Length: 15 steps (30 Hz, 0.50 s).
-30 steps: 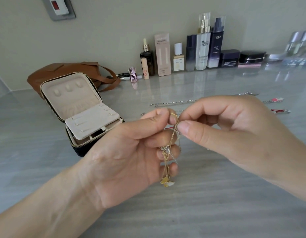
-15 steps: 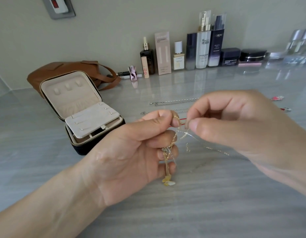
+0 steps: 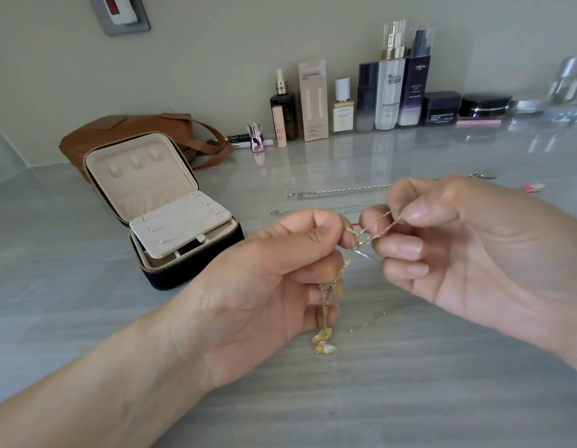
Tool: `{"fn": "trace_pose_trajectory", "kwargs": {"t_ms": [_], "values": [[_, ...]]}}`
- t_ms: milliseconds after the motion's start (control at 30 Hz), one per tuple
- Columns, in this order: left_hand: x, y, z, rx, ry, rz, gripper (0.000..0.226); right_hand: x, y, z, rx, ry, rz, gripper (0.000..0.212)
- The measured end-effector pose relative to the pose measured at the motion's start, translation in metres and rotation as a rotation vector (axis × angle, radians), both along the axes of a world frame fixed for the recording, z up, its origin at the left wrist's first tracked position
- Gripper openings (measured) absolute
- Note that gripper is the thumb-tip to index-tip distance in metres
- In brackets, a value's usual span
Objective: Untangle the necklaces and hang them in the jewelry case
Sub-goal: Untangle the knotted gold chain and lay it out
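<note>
Your left hand pinches the gold chain tangle between thumb and forefinger, and the other fingers curl in behind it. Below the pinch the chains hang twisted together in front of your curled fingers. They end in a butterfly pendant low over the table; whether it touches the surface is unclear.

Your right hand is just beside the left. Its thumb and forefinger nip a short loop of the same tangle, which runs taut up and to the right from the left hand's pinch. Its lower fingers are curled, with the middle fingertip close to the knot. A much thinner pale strand slants down from between your hands toward the table.

Beyond your hands, two silver chains lie stretched out side by side on the table, running left to right and partly hidden by your right hand. A small red tag lies further right.

The jewelry case stands open toward the left side of the table. Its cream-lined lid is tilted back, and a cream panel rests at a slant over the base. A brown bag sits right behind it. A row of cosmetic bottles and jars lines the far edge against the wall.
</note>
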<state>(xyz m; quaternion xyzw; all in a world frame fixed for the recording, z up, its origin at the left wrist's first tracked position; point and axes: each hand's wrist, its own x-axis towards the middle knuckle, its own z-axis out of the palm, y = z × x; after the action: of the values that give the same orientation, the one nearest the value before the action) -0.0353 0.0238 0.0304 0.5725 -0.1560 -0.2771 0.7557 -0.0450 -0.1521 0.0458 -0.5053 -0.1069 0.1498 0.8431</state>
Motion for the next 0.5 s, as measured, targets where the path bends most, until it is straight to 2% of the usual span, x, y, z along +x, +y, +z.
{"fn": "trace_pose_trajectory", "kwargs": {"t_ms": [200,333,433,500], "values": [[0.0006,0.0002,-0.0011,-0.018,0.001,-0.009,0.015,0.0008,-0.0039,0.0018,-0.046,-0.026,0.006,0.014],[0.0014,0.0011,-0.0005,-0.058,0.017,-0.04,0.017,0.0026,-0.0043,-0.0016,-0.283,-0.169,0.031,0.006],[0.0005,0.001,0.0013,-0.085,0.028,-0.037,0.017,-0.0009,-0.0028,-0.004,-0.507,-0.315,0.021,0.009],[-0.0008,0.0007,0.003,-0.101,0.025,-0.034,0.016,-0.0039,-0.0009,-0.0041,-0.562,-0.382,0.06,0.008]]}}
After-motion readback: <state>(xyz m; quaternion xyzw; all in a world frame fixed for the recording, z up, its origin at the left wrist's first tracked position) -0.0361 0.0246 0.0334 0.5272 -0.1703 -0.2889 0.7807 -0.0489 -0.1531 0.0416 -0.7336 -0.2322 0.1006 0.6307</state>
